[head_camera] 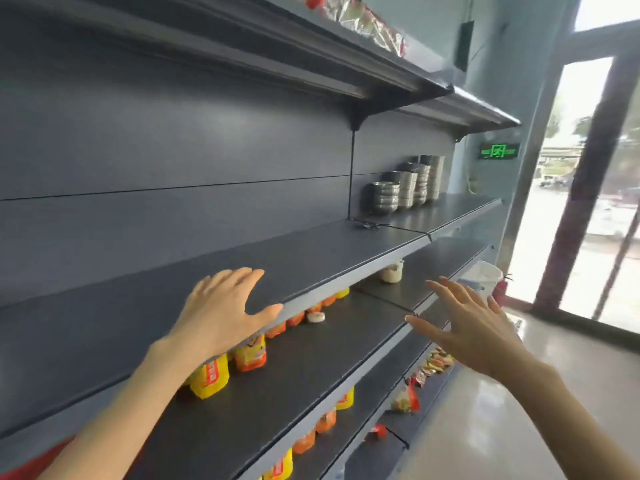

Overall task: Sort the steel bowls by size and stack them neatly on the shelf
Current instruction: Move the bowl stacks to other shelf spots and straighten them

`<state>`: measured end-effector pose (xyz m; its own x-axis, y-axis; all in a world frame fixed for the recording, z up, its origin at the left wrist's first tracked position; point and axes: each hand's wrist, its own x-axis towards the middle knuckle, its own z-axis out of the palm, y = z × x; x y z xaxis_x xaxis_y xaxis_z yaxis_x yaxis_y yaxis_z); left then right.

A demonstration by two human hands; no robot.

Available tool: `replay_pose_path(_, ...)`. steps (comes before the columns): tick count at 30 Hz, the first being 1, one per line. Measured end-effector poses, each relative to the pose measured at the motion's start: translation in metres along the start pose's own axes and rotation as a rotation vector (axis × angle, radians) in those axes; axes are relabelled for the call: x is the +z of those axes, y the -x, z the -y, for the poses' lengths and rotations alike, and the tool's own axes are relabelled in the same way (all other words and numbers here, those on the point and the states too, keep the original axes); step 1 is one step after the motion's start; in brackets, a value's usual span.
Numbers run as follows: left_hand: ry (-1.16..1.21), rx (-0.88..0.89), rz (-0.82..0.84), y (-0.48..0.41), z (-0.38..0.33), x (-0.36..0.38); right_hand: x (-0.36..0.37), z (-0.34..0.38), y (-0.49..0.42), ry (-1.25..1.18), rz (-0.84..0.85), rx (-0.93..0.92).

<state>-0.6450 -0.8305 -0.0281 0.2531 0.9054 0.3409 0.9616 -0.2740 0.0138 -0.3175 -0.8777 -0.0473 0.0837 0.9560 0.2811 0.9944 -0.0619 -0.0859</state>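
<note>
Several stacks of steel bowls (403,190) stand in a row against the back panel at the far right end of the dark grey shelf (311,258), the stacks rising in height toward the right. My left hand (221,306) is spread flat, fingers straight, over the front edge of that same shelf, well short of the bowls. My right hand (474,327) hovers in the air to the right of the shelf edge, fingers spread and holding nothing.
The shelf below carries yellow and orange snack packets (249,355), a small white round item (316,317) and a white tub (392,271). Lower shelves hold more packets (405,398). An upper shelf overhangs. Glossy floor and a bright glass door (581,188) lie to the right.
</note>
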Motion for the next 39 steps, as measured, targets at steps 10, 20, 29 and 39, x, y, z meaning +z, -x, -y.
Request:
replay_pose_path(10, 0.048, 0.183, -0.005, -0.107, -0.101, 0.038, -0.007, -0.103, -0.021, 0.102, -0.021, 0.22)
replay_pose_path(20, 0.068, 0.265, -0.011, -0.249, -0.193, 0.096, 0.015, -0.209, -0.117, 0.166, -0.102, 0.291)
replay_pose_path(29, 0.094, 0.315, -0.035, -0.359, -0.296, 0.138, 0.04, -0.328, -0.188, 0.192, -0.095, 0.358)
replay_pose_path(39, 0.05, 0.255, -0.005, -0.463, -0.42, 0.202, 0.067, -0.486, -0.268, 0.145, -0.078, 0.355)
